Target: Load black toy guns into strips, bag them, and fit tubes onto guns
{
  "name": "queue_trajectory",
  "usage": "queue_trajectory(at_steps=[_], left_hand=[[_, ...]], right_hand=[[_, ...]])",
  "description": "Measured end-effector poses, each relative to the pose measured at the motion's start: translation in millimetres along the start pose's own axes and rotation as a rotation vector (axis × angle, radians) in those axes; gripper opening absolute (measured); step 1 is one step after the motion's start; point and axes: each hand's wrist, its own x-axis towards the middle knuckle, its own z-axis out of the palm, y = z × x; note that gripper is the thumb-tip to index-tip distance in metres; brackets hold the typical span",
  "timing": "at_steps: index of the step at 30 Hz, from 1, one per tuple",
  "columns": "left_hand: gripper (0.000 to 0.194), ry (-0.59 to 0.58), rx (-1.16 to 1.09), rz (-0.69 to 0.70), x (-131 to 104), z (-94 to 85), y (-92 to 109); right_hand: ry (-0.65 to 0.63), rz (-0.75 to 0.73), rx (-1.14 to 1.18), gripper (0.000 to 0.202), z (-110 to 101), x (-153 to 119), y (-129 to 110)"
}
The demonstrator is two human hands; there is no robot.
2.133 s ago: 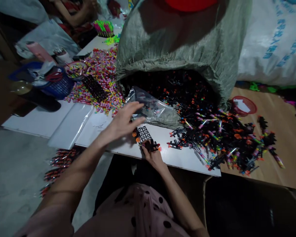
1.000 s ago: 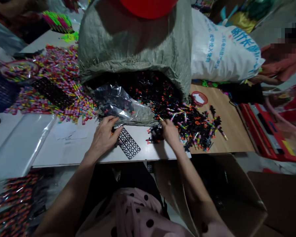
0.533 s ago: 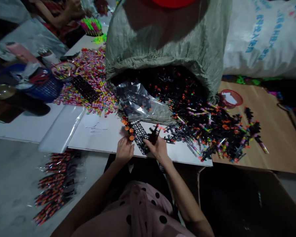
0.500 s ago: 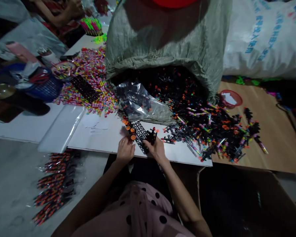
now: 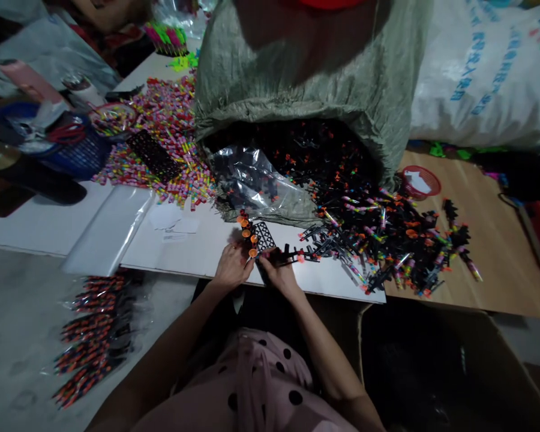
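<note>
My left hand (image 5: 233,265) is closed around a row of small dark toy pieces with orange cup-shaped ends (image 5: 246,233), at the left side of a black lattice rack (image 5: 264,236). Close beside it, my right hand (image 5: 281,278) pinches a small black toy gun (image 5: 288,255) with an orange tip, near the rack's lower end. The two hands almost meet over the front edge of the white table (image 5: 207,255). My fingers hide parts of the rack and of the pieces.
A large grey-green sack (image 5: 297,90) spills black toy guns (image 5: 387,240) to the right. Colourful little tubes (image 5: 171,126) lie heaped at left, with a second black rack (image 5: 150,155) on them. Clear plastic bags (image 5: 112,222) overhang the front edge. Bagged toys (image 5: 90,342) lie on the floor.
Both hands and the row of orange-cupped pieces have shifted slightly right. The toy gun in my right hand has turned from pointing up to pointing right. The rack has tilted more upright.
</note>
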Motion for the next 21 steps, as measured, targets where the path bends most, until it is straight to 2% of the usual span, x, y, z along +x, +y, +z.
queue_trajectory(at_steps=[2,6,8,10,12,14,15,16,18,19,21], left_hand=[[0.03,-0.001,0.006,-0.008,0.8,0.2,1.2],[0.028,-0.053,0.009,-0.021,1.1,-0.1,0.7],[0.025,-0.074,0.013,-0.033,3.2,-1.3,-1.4],[0.024,-0.067,0.018,-0.05,6.5,-3.1,-3.5],[0.026,-0.046,0.02,-0.071,9.6,-4.9,-4.5],[0.027,-0.035,0.014,-0.091,11.3,-6.3,-3.5],[0.027,-0.032,0.008,-0.1,11.7,-6.8,-2.3],[0.027,-0.03,0.002,-0.108,12.0,-7.3,-0.6],[0.026,-0.033,0.004,-0.141,12.9,-8.5,3.6],[0.026,-0.041,0.01,-0.159,13.7,-9.3,5.7],[0.025,-0.066,0.021,-0.178,15.5,-10.9,8.8]], right_hand=[[0.012,-0.024,-0.246,0.009,5.8,1.6,-3.5],[-0.126,-0.009,-0.717,0.016,18.7,-3.4,-26.3],[-0.161,0.011,-0.855,0.022,26.3,-1.5,-39.2],[-0.211,0.008,-0.871,0.022,23.7,6.7,-46.7],[-0.322,-0.041,-0.771,0.02,1.2,18.8,-48.3],[-0.338,-0.069,-0.704,0.019,-40.8,32.1,-47.2],[-0.251,-0.047,-0.736,0.022,-65.5,38.7,-46.9],[-0.098,0.013,-0.824,0.024,-89.4,45.2,-47.0],[0.149,0.133,-1.029,0.027,-125.3,56.8,-48.1],[0.21,0.178,-1.113,0.025,-133.6,60.7,-48.9],[0.208,0.164,-1.212,0.024,-128.9,61.3,-49.9]])
